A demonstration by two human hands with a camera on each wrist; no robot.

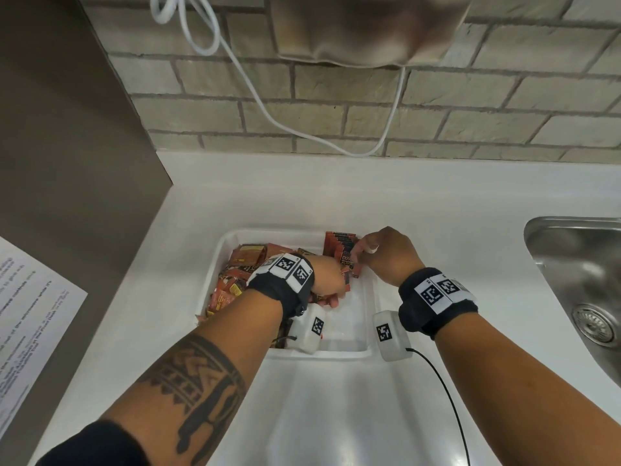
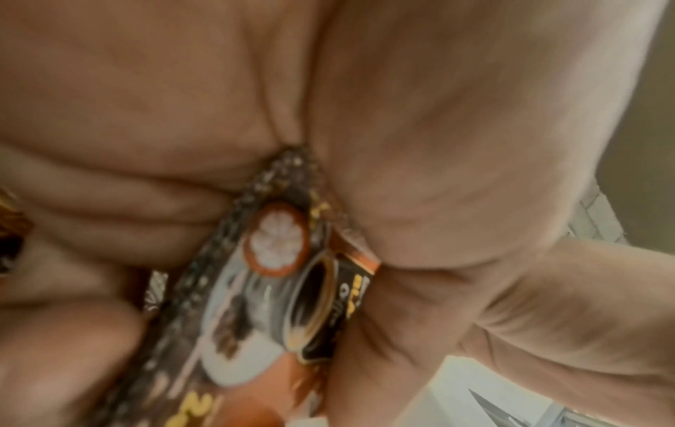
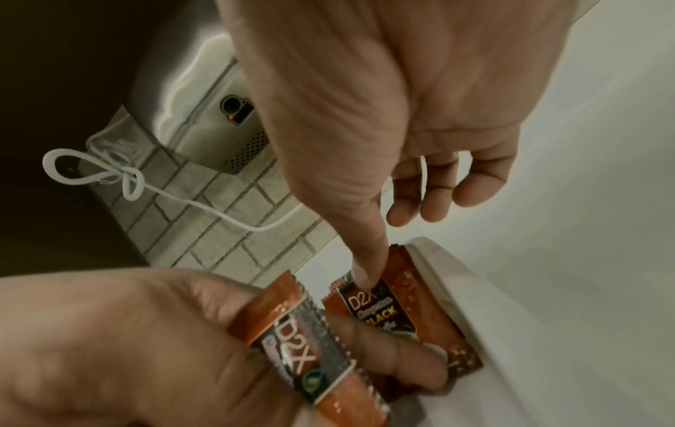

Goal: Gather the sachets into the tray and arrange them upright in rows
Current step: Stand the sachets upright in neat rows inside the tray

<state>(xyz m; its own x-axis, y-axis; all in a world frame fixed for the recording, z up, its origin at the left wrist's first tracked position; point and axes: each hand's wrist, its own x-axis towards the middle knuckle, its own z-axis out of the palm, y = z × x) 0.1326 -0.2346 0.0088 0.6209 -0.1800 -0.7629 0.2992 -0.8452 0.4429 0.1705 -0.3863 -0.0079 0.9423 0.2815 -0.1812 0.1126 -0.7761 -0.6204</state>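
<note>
Left hand (image 1: pixel 327 280) grips a sachet (image 3: pixel 310 355) over the middle of the white tray (image 1: pixel 336 353), likely to feed it into the upright row (image 1: pixel 339 247) at the far right corner. Right hand (image 1: pixel 386 255), fingers loose and holding nothing, props that row with a fingertip (image 3: pixel 365 277) so it doesn't topple. Loose sachets (image 1: pixel 235 277) lie piled in the tray's left side.

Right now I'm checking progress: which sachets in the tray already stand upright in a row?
The upright sachets at the tray's far right corner, by the right hand. The loose sachets on the left lie jumbled.
</note>
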